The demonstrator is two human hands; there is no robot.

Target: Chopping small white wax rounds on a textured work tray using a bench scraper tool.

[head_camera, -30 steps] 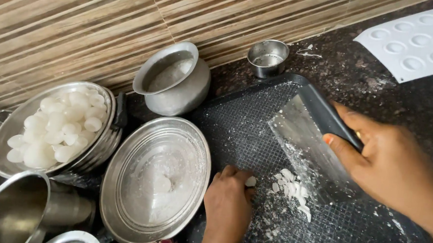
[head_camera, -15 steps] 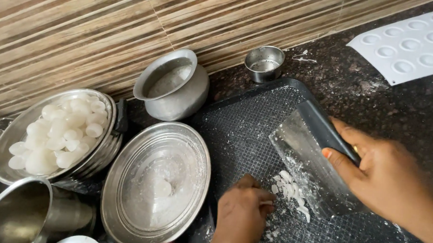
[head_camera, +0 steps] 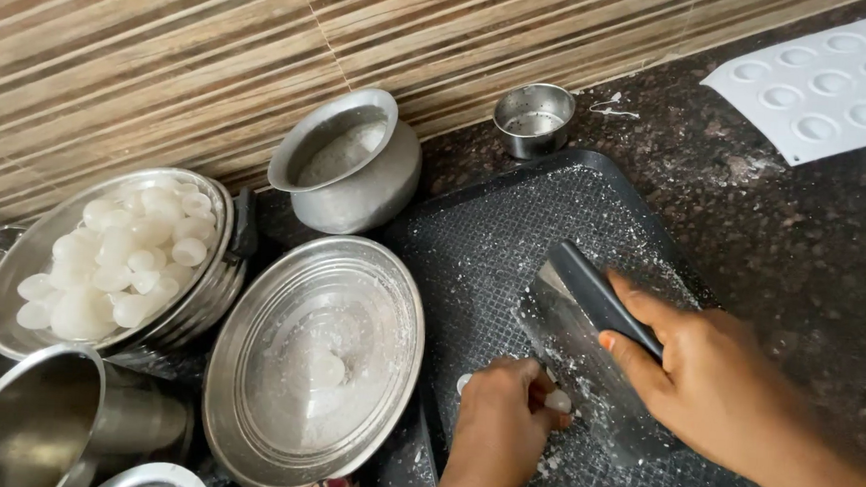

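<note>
A wall [head_camera: 164, 47] of narrow brown and cream striped tiles runs across the top and left. Below it lies a dark speckled stone counter [head_camera: 803, 256], dusted here and there with white flour. The light is soft and even, drawing dull gleams from the polished stone. The wall meets the counter along a slanting line.

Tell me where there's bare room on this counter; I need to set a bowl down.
Bare counter lies right of the black mat, below the white mould sheet. The mat's upper half, below the small steel cup, is free. The left is crowded: bowl of white balls, steel plate, pot.
</note>
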